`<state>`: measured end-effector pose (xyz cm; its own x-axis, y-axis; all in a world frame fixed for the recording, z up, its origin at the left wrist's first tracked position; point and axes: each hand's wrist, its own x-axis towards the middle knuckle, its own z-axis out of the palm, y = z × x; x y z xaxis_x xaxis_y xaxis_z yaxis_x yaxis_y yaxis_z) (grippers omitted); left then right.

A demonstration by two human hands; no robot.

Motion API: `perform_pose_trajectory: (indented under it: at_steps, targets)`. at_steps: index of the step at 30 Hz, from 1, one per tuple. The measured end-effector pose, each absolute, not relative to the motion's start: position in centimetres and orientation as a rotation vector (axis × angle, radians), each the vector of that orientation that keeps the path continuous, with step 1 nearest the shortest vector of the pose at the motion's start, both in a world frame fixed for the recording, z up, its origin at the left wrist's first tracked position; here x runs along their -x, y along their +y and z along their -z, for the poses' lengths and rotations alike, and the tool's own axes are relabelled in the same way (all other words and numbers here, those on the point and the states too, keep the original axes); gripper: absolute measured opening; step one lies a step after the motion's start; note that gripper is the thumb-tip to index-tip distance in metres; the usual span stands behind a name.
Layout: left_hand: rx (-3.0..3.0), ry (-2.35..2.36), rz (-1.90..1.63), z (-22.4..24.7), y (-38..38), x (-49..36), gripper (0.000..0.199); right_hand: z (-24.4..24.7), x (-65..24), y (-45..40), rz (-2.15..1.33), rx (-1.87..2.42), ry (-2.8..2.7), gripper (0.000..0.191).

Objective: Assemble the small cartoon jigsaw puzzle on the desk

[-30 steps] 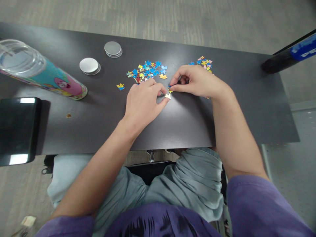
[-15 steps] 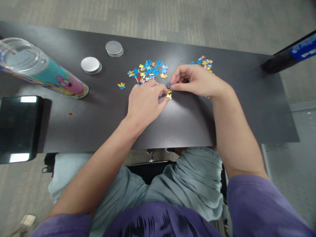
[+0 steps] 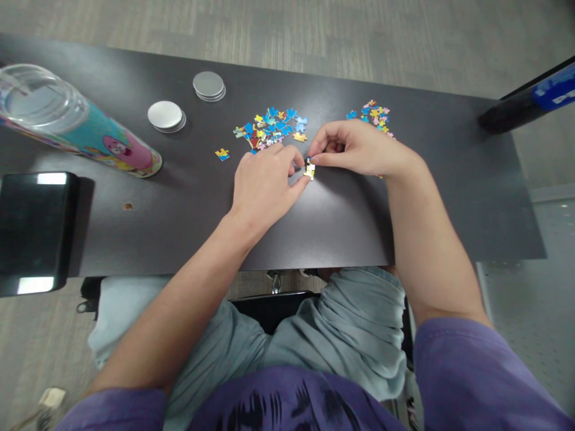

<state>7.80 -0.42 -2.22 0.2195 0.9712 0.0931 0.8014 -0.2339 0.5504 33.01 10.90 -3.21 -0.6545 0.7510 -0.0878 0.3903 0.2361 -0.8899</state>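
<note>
A few joined yellow jigsaw puzzle pieces (image 3: 309, 170) lie between my two hands, tilted enough to catch the light. My left hand (image 3: 267, 182) has its thumb at their lower edge and its index finger bent near their upper left. From the other side, my right hand (image 3: 359, 146) pinches a puzzle piece at their top end between thumb and fingers, which mostly hide it. Behind my left hand lies a loose pile of mostly blue puzzle pieces (image 3: 276, 124). A second pile (image 3: 376, 114), pink, yellow and blue, is partly covered by my right hand.
One stray puzzle piece (image 3: 222, 154) lies left of the pile. Two stacks of discs, one white (image 3: 165, 115) and one grey (image 3: 209, 85), stand farther left. A tall clear-topped canister (image 3: 112, 143) and a black box (image 3: 36, 230) occupy the left side; a dark bottle (image 3: 516, 108) stands right.
The joined puzzle pieces have tipped slightly and now shine paler. Both hands keep nearly the same place and grip.
</note>
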Motion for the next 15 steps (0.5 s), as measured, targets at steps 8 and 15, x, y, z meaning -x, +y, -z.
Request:
perform_pose_trajectory:
  at_steps: [8, 15]
  targets:
    - [-2.121, 1.649, -0.573, 1.9, -0.7, -7.9, 0.008, 2.4, -32.5, 10.4, -1.298, 1.072, -2.225, 0.048]
    - [-2.044, 1.601, -0.747, 3.1, 0.4, -5.2, 0.013, 2.6, -32.6, 10.3, -1.264, 1.038, -2.296, 0.054]
